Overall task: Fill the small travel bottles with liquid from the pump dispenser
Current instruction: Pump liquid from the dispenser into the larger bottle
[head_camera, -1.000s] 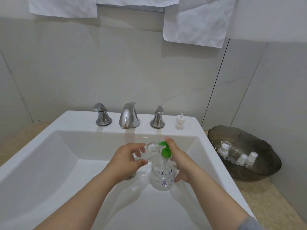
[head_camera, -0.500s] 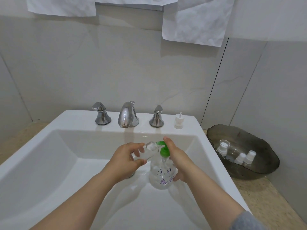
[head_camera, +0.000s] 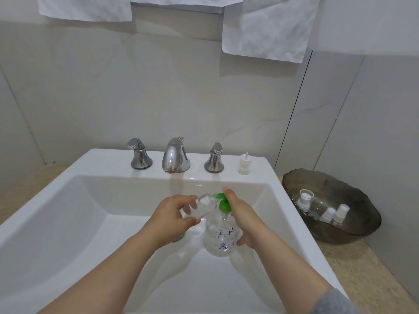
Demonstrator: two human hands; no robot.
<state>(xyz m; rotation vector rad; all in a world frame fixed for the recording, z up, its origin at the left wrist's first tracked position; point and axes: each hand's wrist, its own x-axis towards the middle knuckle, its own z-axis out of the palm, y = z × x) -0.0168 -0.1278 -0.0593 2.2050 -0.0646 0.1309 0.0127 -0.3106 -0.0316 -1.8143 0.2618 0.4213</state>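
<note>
One travel bottle [head_camera: 204, 208], pinched by fingers of the left hand [head_camera: 172, 219], tilts at the green spout of the pump dispenser [head_camera: 221, 241], gripped by the right hand [head_camera: 244, 219], over the sink [head_camera: 68, 223]; speckled surface [head_camera: 353, 268] lies right of both.

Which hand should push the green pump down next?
Probably the right hand: it grips the pump dispenser with a finger on its green top, while the left hand holds the small bottle at the spout.
</note>
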